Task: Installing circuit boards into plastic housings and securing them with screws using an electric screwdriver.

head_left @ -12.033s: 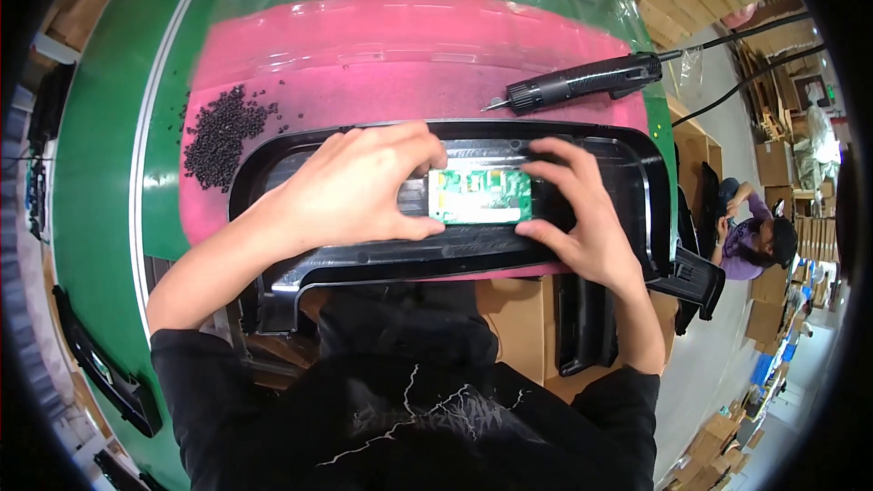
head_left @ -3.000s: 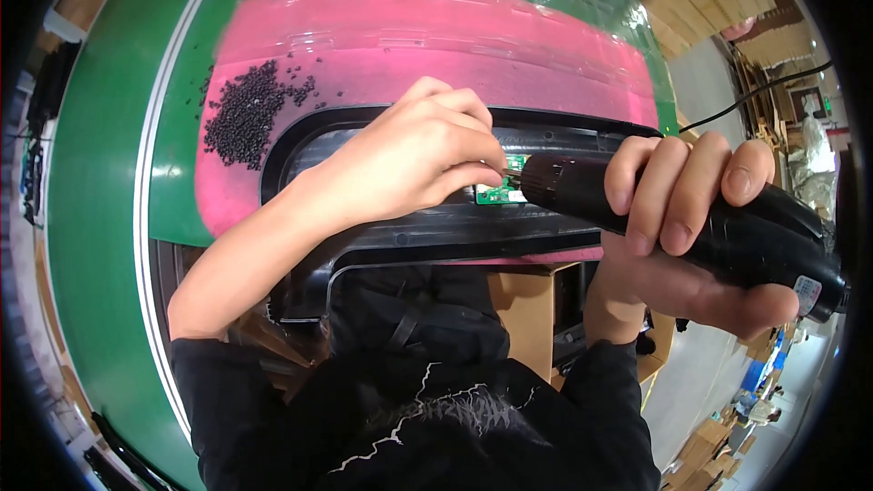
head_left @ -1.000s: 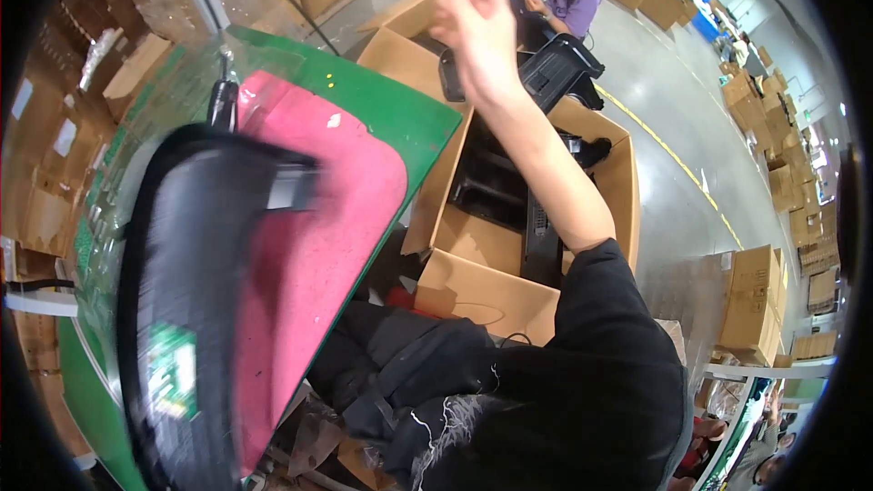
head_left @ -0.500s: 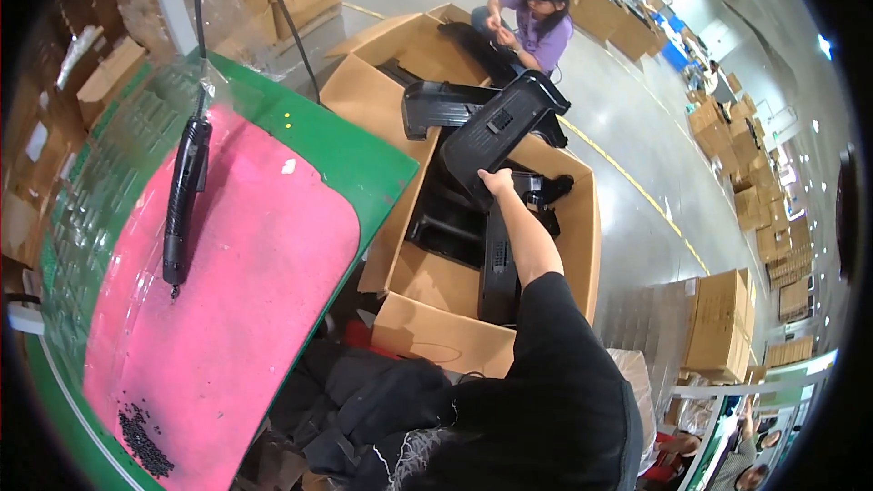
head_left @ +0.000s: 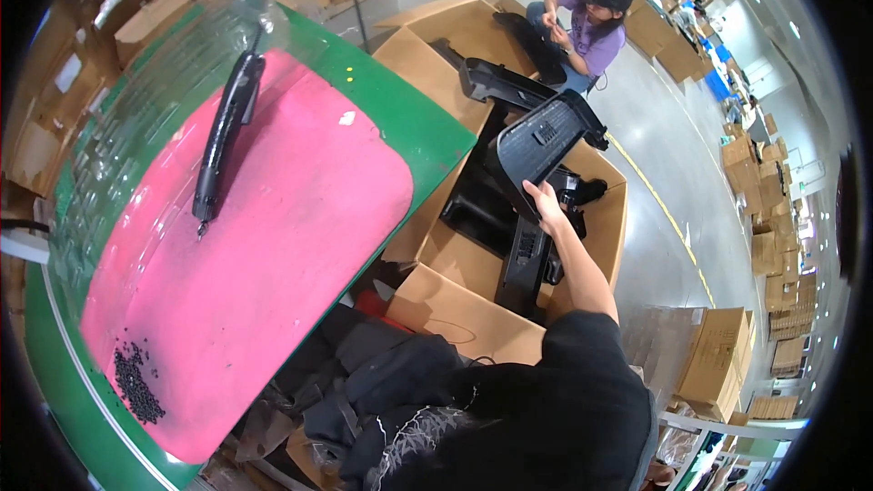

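My right hand (head_left: 544,204) grips the lower edge of a black plastic housing (head_left: 536,138), a long shallow tray-like part with a small vent grille. Its thumb lies on the near face; the other fingers are mostly hidden behind. The housing is tilted above an open cardboard box (head_left: 436,265). Inside that box lie more black plastic parts (head_left: 520,265), one with a similar grille. Another black part (head_left: 509,86) rests across the box edges just beyond the held one. My left hand is out of sight.
Left of the box stands a green workbench (head_left: 427,132) with a pink mat (head_left: 300,245). A black electric screwdriver (head_left: 223,141) and a pile of small black screws (head_left: 136,386) are on it. A person in purple (head_left: 596,41) sits beyond a second open box (head_left: 432,23).
My view has shifted, so bench and boxes appear farther right and slightly higher or lower. My right hand keeps hold of the black housing, whose tilt has changed slightly.
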Available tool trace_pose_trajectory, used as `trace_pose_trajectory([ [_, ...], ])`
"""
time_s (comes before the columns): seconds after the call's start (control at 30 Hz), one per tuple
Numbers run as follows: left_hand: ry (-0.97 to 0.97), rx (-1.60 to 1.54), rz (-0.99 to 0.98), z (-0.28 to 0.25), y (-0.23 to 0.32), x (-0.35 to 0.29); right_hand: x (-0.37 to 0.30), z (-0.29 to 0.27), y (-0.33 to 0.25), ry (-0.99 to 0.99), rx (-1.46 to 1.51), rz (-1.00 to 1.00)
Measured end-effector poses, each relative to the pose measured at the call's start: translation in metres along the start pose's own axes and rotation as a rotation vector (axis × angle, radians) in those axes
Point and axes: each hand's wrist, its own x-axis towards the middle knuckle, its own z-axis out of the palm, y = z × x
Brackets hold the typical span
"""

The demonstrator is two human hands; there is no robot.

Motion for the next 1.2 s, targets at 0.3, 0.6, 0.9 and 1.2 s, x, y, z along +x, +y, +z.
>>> trace_pose_trajectory([
  [0.3,-0.197,0.333,0.188,0.064,-0.063,0.054,-0.041,0.019,-0.059,-0.06,-0.331,0.337],
  [0.6,-0.369,0.358,0.184,0.114,-0.115,0.063,-0.036,0.008,-0.075,-0.03,-0.512,0.458],
  [0.9,-1.129,0.464,-0.586,0.226,-0.31,-0.092,-0.049,-0.011,-0.118,-0.141,-0.769,0.547],
  [1.2,-1.613,0.997,-0.274,0.237,-0.638,-0.202,-0.052,0.005,-0.149,-0.222,-0.88,0.535],
])
